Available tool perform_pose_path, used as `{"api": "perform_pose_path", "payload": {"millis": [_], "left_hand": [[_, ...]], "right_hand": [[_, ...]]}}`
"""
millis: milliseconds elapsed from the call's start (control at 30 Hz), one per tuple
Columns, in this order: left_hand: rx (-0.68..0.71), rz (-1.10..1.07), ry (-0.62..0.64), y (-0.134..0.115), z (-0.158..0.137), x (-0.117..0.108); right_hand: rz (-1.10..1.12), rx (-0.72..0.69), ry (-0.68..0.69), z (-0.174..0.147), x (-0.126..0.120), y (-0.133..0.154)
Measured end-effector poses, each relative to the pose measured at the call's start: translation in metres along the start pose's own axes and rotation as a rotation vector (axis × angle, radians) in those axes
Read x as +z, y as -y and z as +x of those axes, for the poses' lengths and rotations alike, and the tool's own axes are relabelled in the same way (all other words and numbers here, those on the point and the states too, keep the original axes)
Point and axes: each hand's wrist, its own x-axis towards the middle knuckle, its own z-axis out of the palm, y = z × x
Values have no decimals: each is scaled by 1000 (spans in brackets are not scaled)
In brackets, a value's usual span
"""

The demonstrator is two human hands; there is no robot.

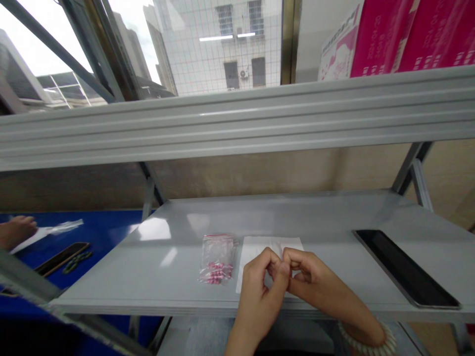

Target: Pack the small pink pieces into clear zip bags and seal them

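Over the grey shelf, my left hand and right hand meet fingertip to fingertip, pinching something small — cannot tell what — above a white sheet; bag of pink pieces lies just left.

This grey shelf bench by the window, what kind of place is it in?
Probably a small packing workshop: a grey metal workbench, a clear bag of pink pieces, pink cartons stacked overhead, and another person's hand at the neighbouring blue table.
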Motion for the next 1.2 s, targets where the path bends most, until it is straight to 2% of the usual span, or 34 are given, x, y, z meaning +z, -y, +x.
{"api": "perform_pose_path", "payload": {"millis": [133,400,833,933,1067,1200], "left_hand": [[17,-28,19,2,-1,-2],[-58,-215,42,2,2,-6],[-32,-90,-10,4,6,-8],[-27,-23,-17,5,6,-7],[-10,125,-50,10,5,-6],[-7,247,-97,15,5,-5]], "right_hand": [[-49,-18,1,-2,-1,3],[72,17,-45,-1,-1,5],[-62,-15,-34,0,-3,1],[-112,-17,-91,1,-1,2],[-314,-49,-163,3,5,-1],[-555,-78,-362,7,7,-9]]}}
